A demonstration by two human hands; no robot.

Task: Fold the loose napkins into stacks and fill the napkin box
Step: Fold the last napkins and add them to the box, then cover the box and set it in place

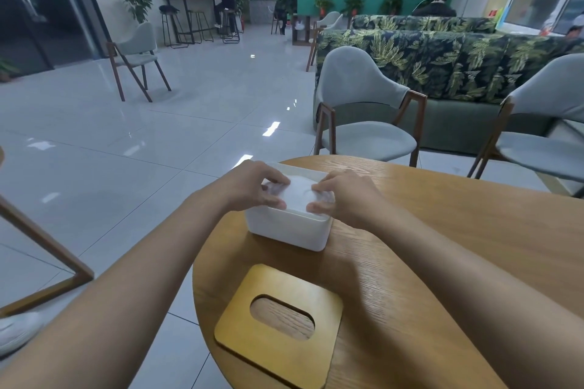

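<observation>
A white napkin box [286,229] stands open-topped on the round wooden table [442,230], near its far left edge. A white stack of napkins [297,193] lies in the top of the box. My left hand [257,186] holds the stack's left end, fingers curled over it and thumb at the near side. My right hand [343,194] holds the right end the same way. The box's wooden lid [278,324], with an oval slot, lies flat on the table nearer to me.
Two grey chairs [363,110] [543,123] stand beyond the table, with a leaf-patterned sofa [442,57] behind them. To the left is open tiled floor [126,136]. A wooden frame leg [47,249] and a white shoe [15,330] sit at the left edge.
</observation>
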